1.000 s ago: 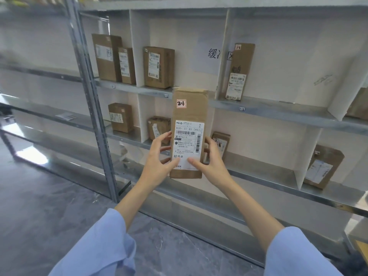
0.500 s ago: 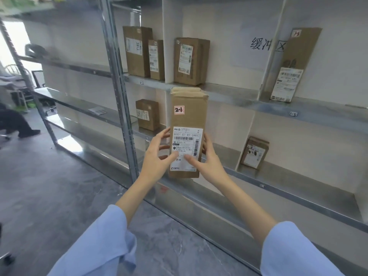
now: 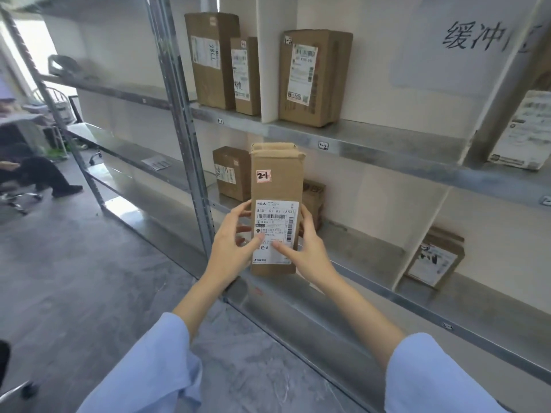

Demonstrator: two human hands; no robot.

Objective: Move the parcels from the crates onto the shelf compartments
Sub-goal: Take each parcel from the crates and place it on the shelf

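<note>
I hold a tall brown parcel [image 3: 277,186] upright in front of the metal shelf [image 3: 366,146]. It carries a white shipping label and a small sticker marked 2-1. My left hand [image 3: 235,239] grips its left edge, thumb on the label. My right hand [image 3: 304,248] grips the right edge, thumb also on the label. The parcel hangs in front of the second shelf level, just right of the steel upright [image 3: 185,138]. Behind it stand a small box [image 3: 231,172] and another box [image 3: 313,201], partly hidden.
The upper level holds two boxes [image 3: 214,59] left of a white divider [image 3: 267,55] and one box [image 3: 313,77] right of it. Another parcel [image 3: 435,259] leans by a divider at the lower right. A seated person [image 3: 32,171] is far left on the grey floor.
The view has swung left and closer to the shelf, so the compartments look larger. The parcel stays upright in both hands, now nearer the left compartments by the upright.
</note>
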